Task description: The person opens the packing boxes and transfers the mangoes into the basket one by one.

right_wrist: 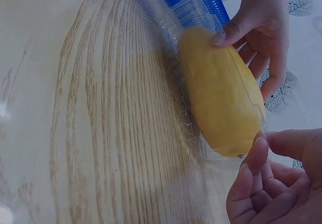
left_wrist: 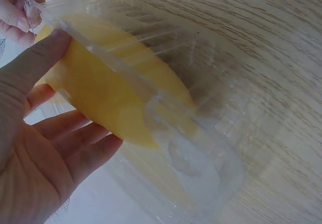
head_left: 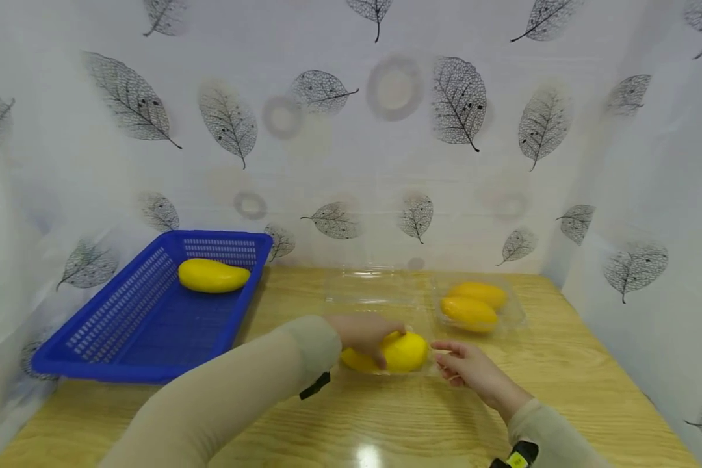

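A yellow mango lies in a clear plastic clamshell box at the middle of the table. My left hand holds the mango from above, its thumb on the near side and the fingers round the far side. In the left wrist view the thumb lies over the mango close to the box rim. At the box's right end, my right hand pinches the rim between thumb and forefinger, which shows best in the right wrist view. Behind the mango stands the box's raised transparent lid.
To the right, another clear box holds two orange-yellow mangoes. A blue plastic basket on the left contains one yellow mango. A leaf-patterned white sheet hangs behind the wooden table.
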### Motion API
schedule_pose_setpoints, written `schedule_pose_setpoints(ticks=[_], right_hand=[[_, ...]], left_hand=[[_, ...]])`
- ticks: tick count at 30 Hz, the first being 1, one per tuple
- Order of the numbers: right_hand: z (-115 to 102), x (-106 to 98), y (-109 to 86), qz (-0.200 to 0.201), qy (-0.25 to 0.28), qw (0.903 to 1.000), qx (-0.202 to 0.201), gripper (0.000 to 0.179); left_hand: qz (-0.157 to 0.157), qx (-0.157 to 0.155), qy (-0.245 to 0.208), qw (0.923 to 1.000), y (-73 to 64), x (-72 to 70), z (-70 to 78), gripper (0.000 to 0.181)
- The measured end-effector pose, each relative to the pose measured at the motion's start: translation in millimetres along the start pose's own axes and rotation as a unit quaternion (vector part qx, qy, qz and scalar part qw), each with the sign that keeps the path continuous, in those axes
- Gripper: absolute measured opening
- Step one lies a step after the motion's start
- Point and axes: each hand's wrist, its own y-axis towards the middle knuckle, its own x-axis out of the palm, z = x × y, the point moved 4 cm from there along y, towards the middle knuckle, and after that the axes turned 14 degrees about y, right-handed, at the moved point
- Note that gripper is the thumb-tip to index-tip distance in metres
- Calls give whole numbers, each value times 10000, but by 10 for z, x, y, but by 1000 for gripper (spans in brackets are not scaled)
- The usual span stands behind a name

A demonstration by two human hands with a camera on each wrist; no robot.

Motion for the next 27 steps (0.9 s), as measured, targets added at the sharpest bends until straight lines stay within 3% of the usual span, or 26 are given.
schedule_pose_setpoints(ticks=[12, 21, 27], right_hand=[[9, 8, -10, -242, 60, 9994, -242, 49], [3, -22, -28, -27, -67, 9999, -145, 50], [17, 14, -29, -59, -91, 9998, -175, 48]], left_hand=[[108, -152, 151, 9997, -8, 1, 65, 64], [0, -251, 217, 9995, 39, 3, 93, 65], [-76, -358, 100, 9993, -23, -1, 110, 65]])
